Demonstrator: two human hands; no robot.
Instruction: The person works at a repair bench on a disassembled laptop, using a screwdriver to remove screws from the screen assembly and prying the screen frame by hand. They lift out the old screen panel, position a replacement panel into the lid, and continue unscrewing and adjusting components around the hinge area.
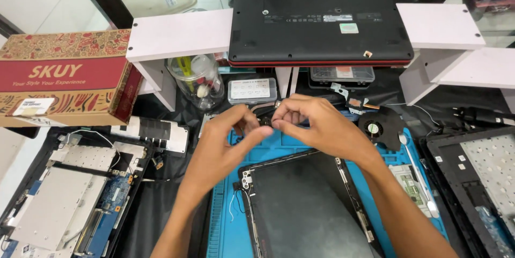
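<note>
Together, left hand (228, 134) and right hand (311, 121) — fingertips pinched (tight grip) — hold a small dark part (265, 122).

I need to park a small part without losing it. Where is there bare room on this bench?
Free: the blue mat strip left of the screen panel, and the white shelf beside the upturned laptop. Crowded: around both hands, the fan, and the opened laptop at left.

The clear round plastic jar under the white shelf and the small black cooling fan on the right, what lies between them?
In the head view, a clear plastic screw box and both hands, left hand and right hand, pinching a small dark part.
</note>
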